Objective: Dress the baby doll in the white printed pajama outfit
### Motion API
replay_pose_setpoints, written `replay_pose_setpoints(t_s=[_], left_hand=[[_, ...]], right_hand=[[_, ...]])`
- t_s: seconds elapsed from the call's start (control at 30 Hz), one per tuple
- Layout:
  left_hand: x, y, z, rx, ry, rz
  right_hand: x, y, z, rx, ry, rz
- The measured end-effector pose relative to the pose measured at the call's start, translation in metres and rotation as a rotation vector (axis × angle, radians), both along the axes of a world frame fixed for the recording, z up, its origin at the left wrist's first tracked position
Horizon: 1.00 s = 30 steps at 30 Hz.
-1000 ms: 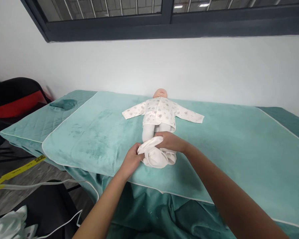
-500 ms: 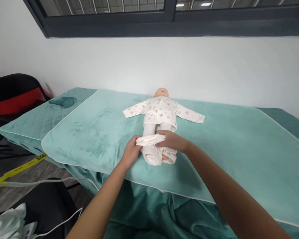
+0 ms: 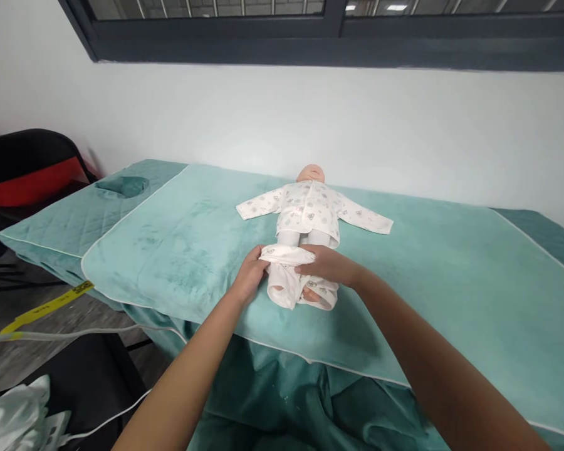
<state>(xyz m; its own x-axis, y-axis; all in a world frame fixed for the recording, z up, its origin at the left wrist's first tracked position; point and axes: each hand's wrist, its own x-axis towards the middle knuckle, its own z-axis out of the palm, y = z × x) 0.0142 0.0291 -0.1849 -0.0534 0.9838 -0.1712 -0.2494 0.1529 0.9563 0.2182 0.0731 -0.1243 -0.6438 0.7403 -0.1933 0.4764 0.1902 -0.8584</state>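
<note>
Soft printed trousers [image 3: 282, 285] higher up the doll [image 3: 311, 173] — left hand [image 3: 252, 274], right hand [image 3: 326, 264], grip closed on bunched waistband [image 3: 286, 254]

Patterned in small greyish motifs over white on the jacket [image 3: 308, 210] and trousers [image 3: 283, 277]. Pale teal with white piping [image 3: 309, 360] across the mat [image 3: 437, 269], yellow with black markings on the strip [image 3: 47, 307], black and red on the chair [image 3: 32, 178].
</note>
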Motion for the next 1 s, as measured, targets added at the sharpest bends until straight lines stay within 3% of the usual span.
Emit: replay_pose_setpoints(t_s=[0.1,0.23,0.4,0.53,0.83,1.0], left_hand=[[0.004,0.007,-0.003,0.011,-0.122,0.022],[0.006,0.009,-0.007,0.044,-0.207,0.032],[0.002,0.004,-0.017,0.069,-0.167,0.019],[-0.001,0.006,-0.021,0.082,-0.078,-0.010],[-0.004,0.028,-0.002,0.106,-0.015,0.042],[-0.014,0.021,0.000,0.104,-0.248,-0.164]], right_hand=[[-0.003,0.003,0.000,0.022,-0.077,0.011],[-0.014,0.004,-0.002,0.209,-0.237,0.006],[-0.024,0.002,-0.010,0.331,-0.304,-0.210],[-0.023,0.001,-0.012,0.301,-0.272,-0.340],[-0.005,-0.005,0.004,-0.085,0.005,-0.174],[-0.002,0.001,0.008,0.046,0.101,-0.358]])
